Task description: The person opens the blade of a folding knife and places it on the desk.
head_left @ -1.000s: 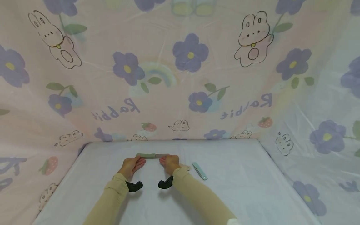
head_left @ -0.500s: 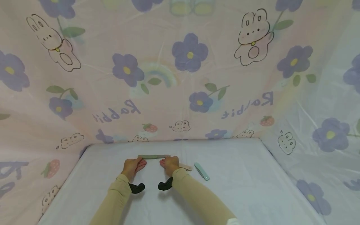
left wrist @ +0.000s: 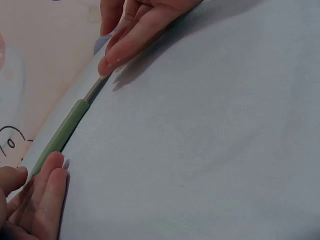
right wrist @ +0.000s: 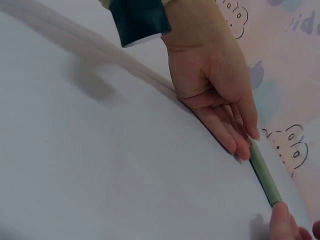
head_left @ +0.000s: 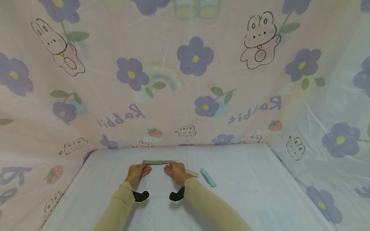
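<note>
A folding knife with a green handle [head_left: 152, 162] lies lengthwise between the two hands, its blade [left wrist: 93, 91] out. The left hand [head_left: 135, 174] pinches the handle's free end between thumb and fingers. At the other end the right hand [head_left: 177, 173] pinches the blade near its tip, which the fingers cover. In the right wrist view the left hand [right wrist: 210, 85] is seen with its thumb against the handle. Just right of the right hand, a beige folded knife [head_left: 192, 173] lies partly hidden. Beyond it rests a teal folded knife [head_left: 208, 177].
A white cloth covers the table [head_left: 245, 199]. Patterned curtains [head_left: 162, 106] with flowers and rabbits rise at the back and along both sides. The knife is close to the table's far edge. Black camera mounts [head_left: 141, 196] stick out from both wrists.
The right wrist and forearm have swung slightly to the right, while its fingers stay at the blade. Both hands keep hold of the green-handled knife. The head view has shifted a little.
</note>
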The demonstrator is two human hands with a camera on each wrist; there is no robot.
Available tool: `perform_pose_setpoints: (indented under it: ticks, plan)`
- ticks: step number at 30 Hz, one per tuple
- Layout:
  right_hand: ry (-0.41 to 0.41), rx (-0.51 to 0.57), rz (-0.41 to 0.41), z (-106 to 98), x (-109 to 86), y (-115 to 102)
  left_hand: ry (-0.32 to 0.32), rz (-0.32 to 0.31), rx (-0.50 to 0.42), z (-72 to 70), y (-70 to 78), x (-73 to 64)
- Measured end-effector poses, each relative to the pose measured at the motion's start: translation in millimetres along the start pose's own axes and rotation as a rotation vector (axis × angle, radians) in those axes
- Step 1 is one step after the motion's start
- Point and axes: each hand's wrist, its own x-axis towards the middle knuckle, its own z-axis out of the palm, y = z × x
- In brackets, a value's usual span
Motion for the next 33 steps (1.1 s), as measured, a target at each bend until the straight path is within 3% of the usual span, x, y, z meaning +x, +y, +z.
perform_pose_setpoints:
  ticks: [3,8,13,19,24,29,33]
  plan:
    - [-0.077,-0.016,0.003,-13,-5.7,-2,-0.022,0.03,0.005,-1.5,-3.5,-0.7]
    - [-0.128,-0.116,-0.021,-38,-18.4,-16,-0.025,0.067,-0.009,0.6,-5.7,-4.1]
    - [-0.215,-0.197,-0.066,-63,-29.5,-30,-0.063,0.094,-0.003,14.1,-7.0,-11.4]
    - [-0.229,-0.287,-0.113,-94,-40.6,-45,-0.183,0.141,0.17,43.0,-7.6,-22.7]
    - [-0.212,-0.327,-0.125,-119,-50.0,-49,-0.243,0.198,0.248,68.5,-6.0,-31.9]
    - [-0.193,-0.322,-0.098,-132,-59.8,-48,-0.239,0.259,0.327,84.8,-5.7,-34.7]
    - [-0.198,-0.298,-0.043,-136,-68.2,-42,-0.2,0.291,0.462,94.8,-6.2,-34.5]
